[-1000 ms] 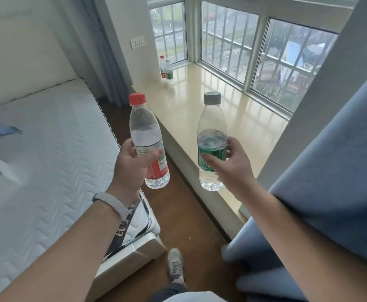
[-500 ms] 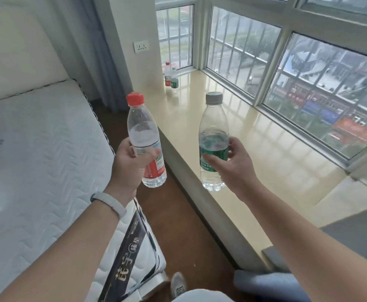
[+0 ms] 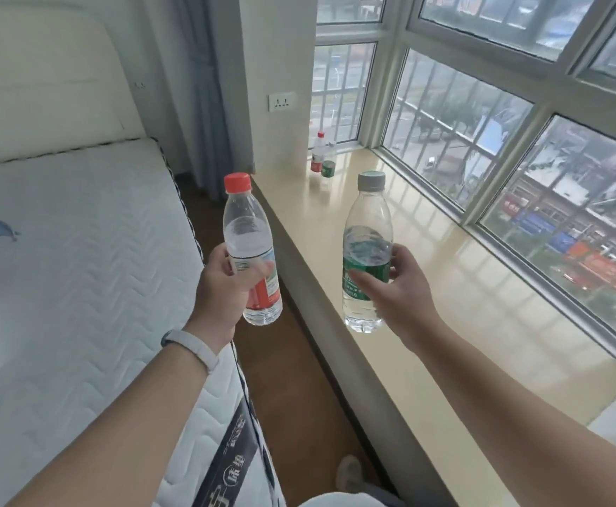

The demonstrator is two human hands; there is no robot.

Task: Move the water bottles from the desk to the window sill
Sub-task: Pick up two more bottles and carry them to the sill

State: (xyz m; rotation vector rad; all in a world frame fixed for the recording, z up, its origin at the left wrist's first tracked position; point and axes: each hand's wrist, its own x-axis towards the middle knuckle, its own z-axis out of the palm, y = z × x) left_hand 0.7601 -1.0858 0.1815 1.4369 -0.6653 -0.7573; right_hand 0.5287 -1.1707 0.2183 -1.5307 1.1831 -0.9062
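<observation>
The bed point(image 3: 79, 250) is on the left, the window sill point(image 3: 434, 323) on the right, the floor point(image 3: 273, 378) between them. Two bottles point(image 3: 322, 157) stand together at the sill's far end. The left hand point(image 3: 222, 287) holds a bottle point(image 3: 248, 232) above the floor, the right hand point(image 3: 399, 292) a second bottle point(image 3: 367, 225) above the sill's edge.

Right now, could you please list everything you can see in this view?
red-capped water bottle: one, clear, red label, midair
grey-capped water bottle: one, clear, green label, midair
small bottles: two, red and green labels, sill's far end
window sill: one, cream, below window
mattress: one, white, left
curtain: one, grey-blue, far corner
wall socket: one, white, beside curtain
left hand: one, grips red-capped water bottle
right hand: one, grips grey-capped water bottle
</observation>
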